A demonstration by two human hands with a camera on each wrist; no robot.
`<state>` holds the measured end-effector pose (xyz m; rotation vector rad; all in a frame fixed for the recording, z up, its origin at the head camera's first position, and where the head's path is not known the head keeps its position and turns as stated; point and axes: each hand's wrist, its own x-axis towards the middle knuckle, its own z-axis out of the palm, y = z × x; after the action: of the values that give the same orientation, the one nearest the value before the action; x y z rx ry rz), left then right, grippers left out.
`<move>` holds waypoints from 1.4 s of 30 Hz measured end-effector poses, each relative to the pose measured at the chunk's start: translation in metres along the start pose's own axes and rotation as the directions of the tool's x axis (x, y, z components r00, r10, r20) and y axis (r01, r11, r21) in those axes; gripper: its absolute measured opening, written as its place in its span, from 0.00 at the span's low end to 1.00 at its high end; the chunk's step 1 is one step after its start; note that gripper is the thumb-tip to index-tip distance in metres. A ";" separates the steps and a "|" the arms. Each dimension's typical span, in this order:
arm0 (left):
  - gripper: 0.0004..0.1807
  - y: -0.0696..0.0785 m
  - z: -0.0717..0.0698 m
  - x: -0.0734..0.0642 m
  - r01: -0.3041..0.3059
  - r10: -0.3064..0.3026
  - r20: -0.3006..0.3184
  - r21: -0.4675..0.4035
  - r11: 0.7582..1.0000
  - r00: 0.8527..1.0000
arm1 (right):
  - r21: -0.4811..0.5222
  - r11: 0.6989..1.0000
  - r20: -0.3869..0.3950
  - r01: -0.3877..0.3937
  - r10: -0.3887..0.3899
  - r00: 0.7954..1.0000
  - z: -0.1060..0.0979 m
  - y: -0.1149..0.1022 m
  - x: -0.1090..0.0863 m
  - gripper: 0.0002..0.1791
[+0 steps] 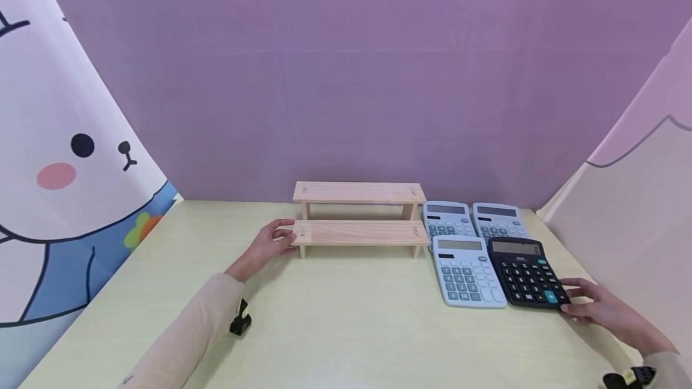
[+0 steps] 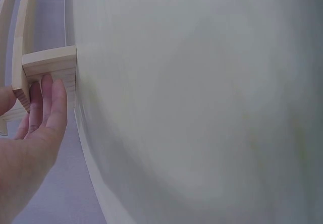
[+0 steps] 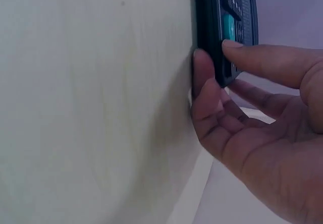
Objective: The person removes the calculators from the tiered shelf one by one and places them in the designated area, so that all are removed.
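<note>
A light wooden two-step display stand is at the far middle of the table. My left hand holds the left end of its lower step, and in the left wrist view the thumb is on one side of the board and the fingers on the other. A black calculator with a teal key lies at the right. My right hand pinches its near right corner, thumb on the key face, fingers at the edge and underside. Beside the black calculator lies a light blue calculator.
Two more light blue calculators, one at the left and one at the right, lie behind the front pair, close to the stand's right side. A purple backdrop rises behind the table. Printed cloth hangs at the left.
</note>
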<state>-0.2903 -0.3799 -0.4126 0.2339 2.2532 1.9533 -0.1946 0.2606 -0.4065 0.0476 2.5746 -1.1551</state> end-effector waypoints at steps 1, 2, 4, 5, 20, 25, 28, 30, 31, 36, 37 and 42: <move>0.26 0.000 0.000 0.000 0.001 -0.001 -0.001 0.000 1.000 1.000 | 0.010 1.000 0.004 -0.008 0.008 1.000 0.000 0.000 0.000 0.37; 0.26 0.001 0.000 0.000 0.002 -0.002 -0.001 0.001 1.000 1.000 | 0.021 1.000 0.007 -0.019 0.019 1.000 0.000 0.000 0.000 0.37; 0.26 0.001 0.001 0.000 0.005 -0.005 -0.002 0.000 1.000 1.000 | 0.036 0.999 0.013 -0.039 0.039 0.999 0.001 -0.001 0.000 0.38; 0.26 0.002 0.001 0.000 0.007 -0.007 -0.004 -0.003 1.000 1.000 | 0.039 0.998 0.017 -0.042 0.041 0.999 0.001 -0.001 0.000 0.38; 0.27 0.004 -0.001 0.000 0.007 -0.007 0.012 0.024 1.000 1.000 | 0.018 0.999 0.006 -0.034 0.034 0.999 0.001 -0.001 -0.001 0.37; 0.27 0.004 -0.002 0.000 0.005 -0.006 0.017 0.028 1.000 1.000 | 0.024 1.000 0.000 -0.011 0.011 1.000 0.001 -0.001 -0.002 0.36; 0.27 0.003 -0.003 0.000 -0.009 0.008 0.026 0.043 0.999 1.000 | 0.011 1.000 -0.007 -0.004 0.005 1.000 0.001 -0.001 -0.002 0.35; 0.27 0.002 -0.005 0.000 -0.013 0.011 0.035 0.048 0.999 0.999 | 0.008 1.000 -0.008 0.019 -0.019 1.000 -0.001 0.000 -0.002 0.36; 0.27 0.001 -0.007 0.000 -0.014 0.012 0.038 0.055 0.998 0.999 | 0.007 0.999 -0.010 0.033 -0.033 0.999 -0.001 0.000 -0.002 0.35; 0.29 -0.002 -0.019 -0.002 -0.035 0.030 0.064 0.086 0.996 0.997 | -0.013 0.995 -0.033 0.099 -0.099 0.995 -0.005 -0.005 -0.003 0.34; 0.29 -0.002 -0.022 -0.004 -0.041 0.035 0.067 0.099 0.994 0.997 | -0.023 0.994 -0.045 0.111 -0.111 0.993 -0.004 -0.008 -0.004 0.34; 0.29 0.008 -0.039 -0.013 -0.073 0.058 0.071 0.220 0.973 0.996 | -0.081 0.983 -0.131 0.166 -0.176 0.976 -0.003 -0.024 -0.005 0.35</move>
<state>-0.2854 -0.4196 -0.3992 0.3963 2.4496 1.6938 -0.1947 0.2469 -0.3862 -0.1169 2.7849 -1.1572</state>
